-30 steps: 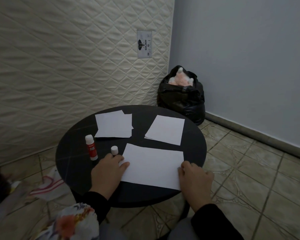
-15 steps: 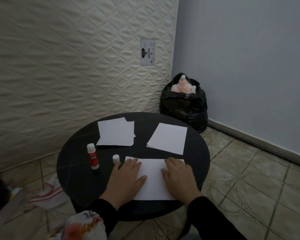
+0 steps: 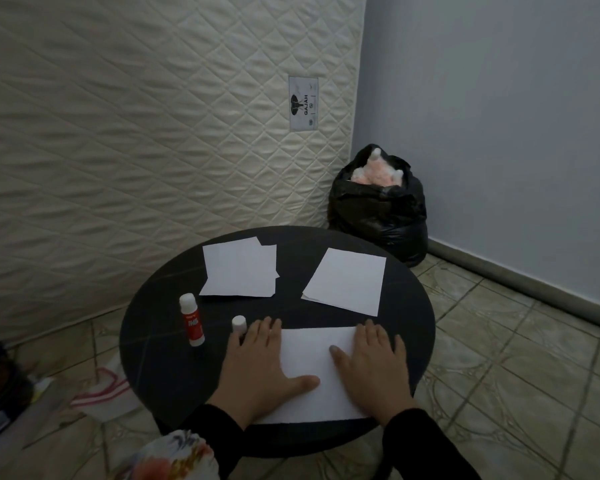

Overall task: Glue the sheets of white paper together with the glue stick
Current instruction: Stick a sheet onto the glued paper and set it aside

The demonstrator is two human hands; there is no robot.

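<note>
A white sheet of paper (image 3: pixel 314 362) lies at the near edge of the round black table (image 3: pixel 153 341). My left hand (image 3: pixel 262 368) rests flat on its left part, fingers spread. My right hand (image 3: pixel 373 367) rests flat on its right part. A red and white glue stick (image 3: pixel 192 319) stands upright to the left, and its white cap (image 3: pixel 239 323) stands just beyond my left fingertips. Farther back lie a small stack of white sheets (image 3: pixel 239 271) on the left and a single white sheet (image 3: pixel 347 280) on the right.
A quilted mattress (image 3: pixel 136 133) leans against the wall behind the table. A full black rubbish bag (image 3: pixel 378 206) sits in the corner. A striped bag (image 3: pixel 101 393) and other clutter lie on the tiled floor at the left.
Both hands slid from the sheet's outer corners onto it, met near the middle, then spread apart again to the left and right. The camera tilted slightly.
</note>
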